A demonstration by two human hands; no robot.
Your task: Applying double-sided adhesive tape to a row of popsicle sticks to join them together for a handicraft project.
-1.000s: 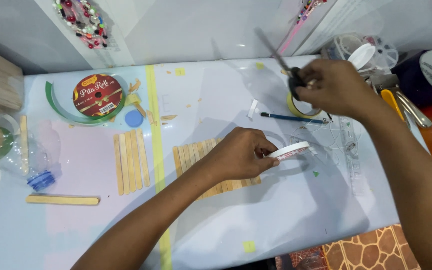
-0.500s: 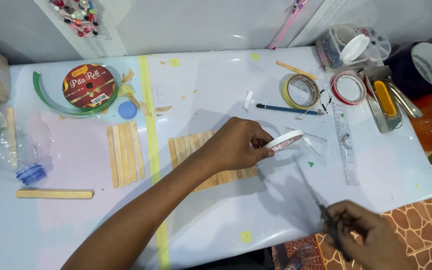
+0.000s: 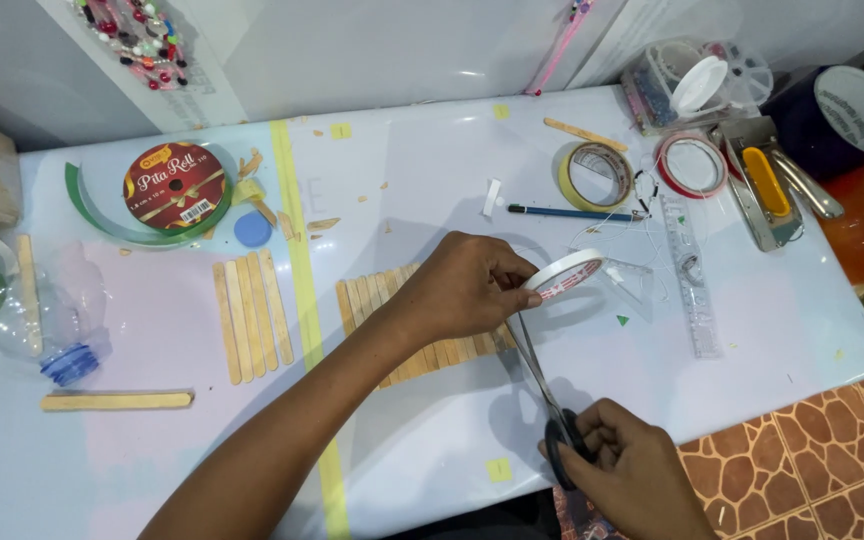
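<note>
Grip-wise we pinch the white tape roll (image 3: 564, 274) in our left hand (image 3: 467, 285), right hand (image 3: 624, 462) grips scissors (image 3: 542, 385) under it, strip uncut, sticks (image 3: 422, 320) laid on bench (image 3: 402, 200).

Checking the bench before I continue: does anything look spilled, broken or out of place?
Small broken wood chips lie scattered near the red ribbon spool, and a cut clear plastic bottle lies tipped on its side at the table's left edge.

Bright, even overhead light, soft glare on the glossy table (image 3: 432, 200), faint shadows, slight edge distortion
</note>
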